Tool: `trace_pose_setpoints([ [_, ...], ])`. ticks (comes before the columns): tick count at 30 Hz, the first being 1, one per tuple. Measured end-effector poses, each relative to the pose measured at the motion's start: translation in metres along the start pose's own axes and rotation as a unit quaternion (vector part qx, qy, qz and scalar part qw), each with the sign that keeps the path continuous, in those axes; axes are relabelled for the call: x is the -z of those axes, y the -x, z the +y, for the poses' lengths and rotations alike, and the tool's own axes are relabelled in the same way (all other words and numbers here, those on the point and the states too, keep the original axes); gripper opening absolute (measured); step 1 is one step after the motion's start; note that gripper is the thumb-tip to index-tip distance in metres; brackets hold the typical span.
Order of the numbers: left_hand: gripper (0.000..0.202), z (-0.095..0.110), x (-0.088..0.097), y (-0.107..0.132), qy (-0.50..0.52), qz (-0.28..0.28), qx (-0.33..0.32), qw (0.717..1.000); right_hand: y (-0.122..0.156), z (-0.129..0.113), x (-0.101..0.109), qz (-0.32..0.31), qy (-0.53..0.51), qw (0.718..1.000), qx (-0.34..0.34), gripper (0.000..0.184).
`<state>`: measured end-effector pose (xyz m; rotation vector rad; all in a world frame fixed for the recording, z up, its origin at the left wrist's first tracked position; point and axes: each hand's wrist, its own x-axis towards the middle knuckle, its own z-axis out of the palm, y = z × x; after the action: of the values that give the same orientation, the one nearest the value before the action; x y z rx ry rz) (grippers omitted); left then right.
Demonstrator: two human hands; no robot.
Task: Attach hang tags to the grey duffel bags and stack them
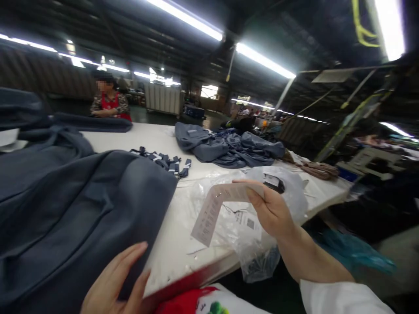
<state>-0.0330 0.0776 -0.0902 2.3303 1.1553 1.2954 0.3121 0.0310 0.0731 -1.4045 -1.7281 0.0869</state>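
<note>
My right hand [270, 209] is closed on a long paper hang tag [214, 207], holding it up over the table's near edge. A clear plastic bag [252, 226] with a printed label lies under it and hangs over the edge. My left hand [114, 283] rests flat, fingers stretched out, against the near edge of a large dark grey-blue garment [75, 209] that covers the left of the white table [173, 248].
A bundle of dark straps with white labels [165, 161] lies mid-table. Another heap of grey-blue garments [229, 148] sits further back. A person in red [109, 102] stands at the far left end. Brown cords [319, 169] lie at the right corner.
</note>
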Motion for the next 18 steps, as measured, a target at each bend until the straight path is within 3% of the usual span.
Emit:
trace_pose_setpoints([
  [3,0.046,0.012,0.002,-0.014,0.039,-0.043,0.055,0.997,-0.004,0.011,-0.058,-0.078,-0.177,0.98,-0.051,0.033],
  [6,0.055,0.024,-0.005,-0.027,0.15,-0.069,0.115,0.979,0.003,0.008,-0.115,-0.157,-0.299,0.935,-0.106,0.037],
  [8,0.049,0.031,-0.012,-0.031,0.196,-0.081,0.181,0.96,0.013,0.001,-0.141,-0.225,-0.35,0.902,-0.112,0.04],
  [11,0.025,0.036,-0.021,-0.029,0.202,-0.081,0.281,0.935,0.022,-0.009,-0.159,-0.334,-0.393,0.854,-0.072,0.048],
  [13,0.022,0.035,-0.024,-0.026,0.198,-0.081,0.308,0.927,0.024,-0.009,-0.163,-0.374,-0.376,0.846,-0.058,0.047],
  [15,0.026,0.03,-0.024,-0.023,0.219,-0.102,0.306,0.921,0.023,-0.004,-0.166,-0.366,-0.342,0.861,-0.086,0.041],
  [18,0.041,0.017,-0.021,-0.018,0.302,-0.182,0.294,0.889,0.02,0.011,-0.169,-0.289,-0.348,0.875,-0.176,0.036],
])
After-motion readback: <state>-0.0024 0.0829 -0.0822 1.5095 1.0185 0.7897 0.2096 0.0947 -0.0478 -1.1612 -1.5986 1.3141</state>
